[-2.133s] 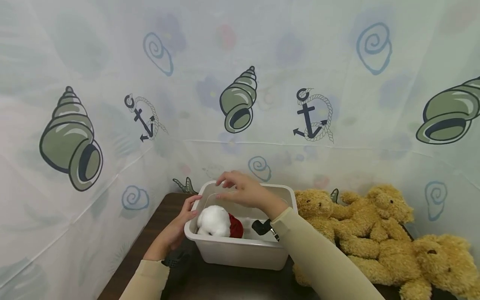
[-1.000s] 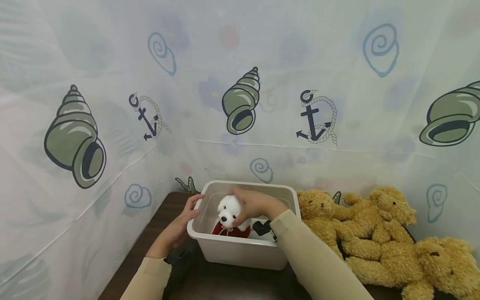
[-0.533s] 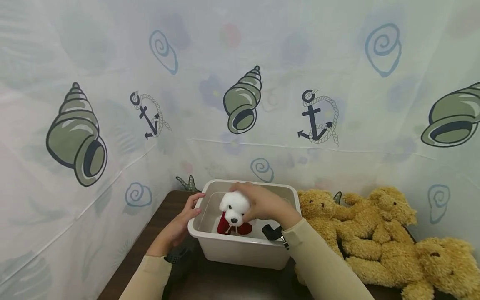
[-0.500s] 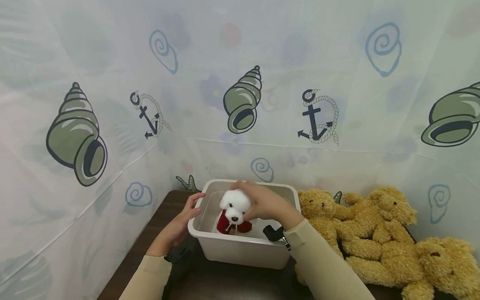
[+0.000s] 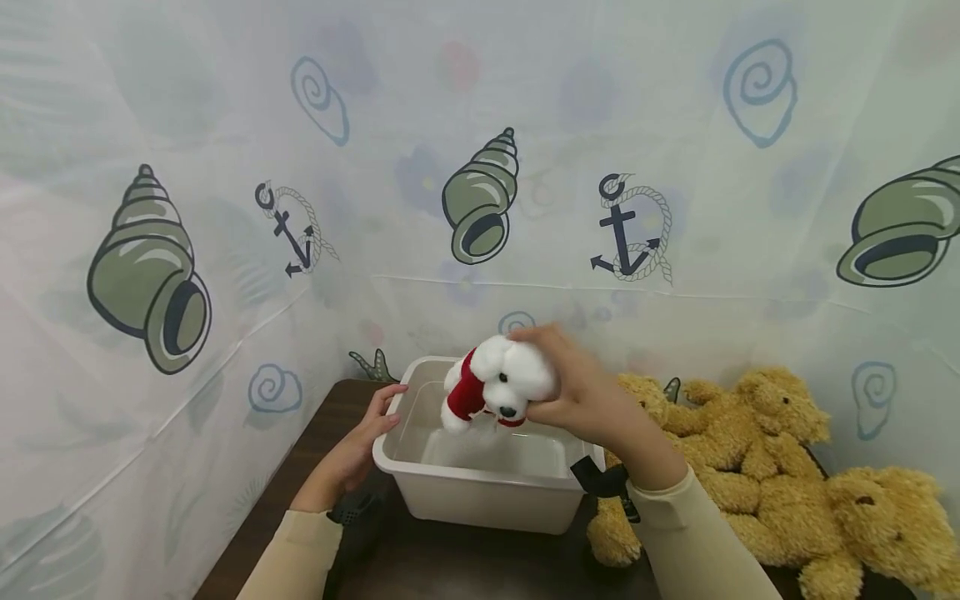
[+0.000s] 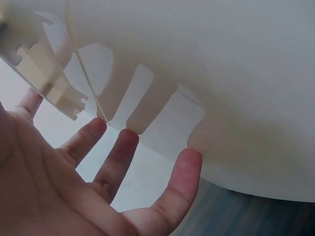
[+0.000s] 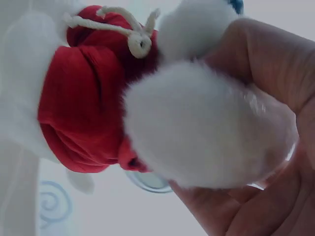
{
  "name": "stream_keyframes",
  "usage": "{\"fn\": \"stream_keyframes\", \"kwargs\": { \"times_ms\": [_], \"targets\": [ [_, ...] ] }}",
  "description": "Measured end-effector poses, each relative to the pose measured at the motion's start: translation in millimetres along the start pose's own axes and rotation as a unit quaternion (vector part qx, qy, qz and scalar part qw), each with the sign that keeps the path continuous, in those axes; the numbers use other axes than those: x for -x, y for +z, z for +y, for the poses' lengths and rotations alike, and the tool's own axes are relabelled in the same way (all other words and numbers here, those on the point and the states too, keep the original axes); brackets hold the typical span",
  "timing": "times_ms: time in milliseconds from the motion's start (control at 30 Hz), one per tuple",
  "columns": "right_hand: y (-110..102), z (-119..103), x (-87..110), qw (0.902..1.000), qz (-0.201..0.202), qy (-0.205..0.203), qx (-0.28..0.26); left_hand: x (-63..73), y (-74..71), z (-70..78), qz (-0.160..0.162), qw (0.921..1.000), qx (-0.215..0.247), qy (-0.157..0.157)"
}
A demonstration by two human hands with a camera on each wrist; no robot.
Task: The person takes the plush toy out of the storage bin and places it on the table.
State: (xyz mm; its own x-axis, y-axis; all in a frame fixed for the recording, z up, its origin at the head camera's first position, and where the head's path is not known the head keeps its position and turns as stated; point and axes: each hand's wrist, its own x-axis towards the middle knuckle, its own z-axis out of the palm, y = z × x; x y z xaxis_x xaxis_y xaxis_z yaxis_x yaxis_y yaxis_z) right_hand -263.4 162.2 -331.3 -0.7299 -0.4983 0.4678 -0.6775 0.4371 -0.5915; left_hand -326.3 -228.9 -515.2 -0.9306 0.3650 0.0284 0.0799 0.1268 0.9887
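Observation:
A white plush dog (image 5: pixel 517 375) in a red hooded top hangs over the pale plastic bin (image 5: pixel 487 500), tilted sideways with its face toward the front. My right hand (image 5: pixel 592 400) grips it by the head, thumb below and fingers over the top. Up close in the right wrist view, the red top (image 7: pixel 88 108) has a cream drawstring, and my palm wraps the fluffy head. At the bin's left side my left hand (image 5: pixel 367 433) touches the rim and wall. Its fingers lie spread, fingertips against the glossy surface in the left wrist view, where they are mirrored.
Several golden-brown teddy bears (image 5: pixel 795 508) lie heaped on the right of the dark wooden table (image 5: pixel 450 567), right beside the bin. A light cloth backdrop (image 5: pixel 375 167) printed with shells and anchors hangs behind and along the left.
My right hand reached into the bin, took the plush dog by its head, turned it and raised it up and to the right, above the rim. My left hand stayed at the bin's left side.

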Motion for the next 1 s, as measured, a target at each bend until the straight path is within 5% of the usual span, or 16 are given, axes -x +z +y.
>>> {"fn": "stream_keyframes", "kwargs": {
  "times_ms": [367, 567, 800, 1000],
  "targets": [
    [-49.2, -12.0, 55.3, 0.9899, 0.12, -0.049, 0.057, -1.3, -4.3, -2.2, -0.008, 0.9999, 0.003, 0.009],
    [-61.7, -2.6, 104.5, 0.9766, 0.203, -0.008, 0.071, -0.9, -3.8, 0.2, -0.003, 0.9998, 0.012, 0.015],
    [-72.9, -0.1, 165.3, 0.9519, 0.281, 0.086, 0.086, -0.1, -1.1, -1.7, -0.012, 0.9997, 0.013, 0.015],
    [-86.2, 12.4, 217.9, 0.9312, 0.307, 0.118, 0.157, 0.8, -0.6, -4.0, -0.013, 0.9997, 0.013, 0.017]
  ]
}}
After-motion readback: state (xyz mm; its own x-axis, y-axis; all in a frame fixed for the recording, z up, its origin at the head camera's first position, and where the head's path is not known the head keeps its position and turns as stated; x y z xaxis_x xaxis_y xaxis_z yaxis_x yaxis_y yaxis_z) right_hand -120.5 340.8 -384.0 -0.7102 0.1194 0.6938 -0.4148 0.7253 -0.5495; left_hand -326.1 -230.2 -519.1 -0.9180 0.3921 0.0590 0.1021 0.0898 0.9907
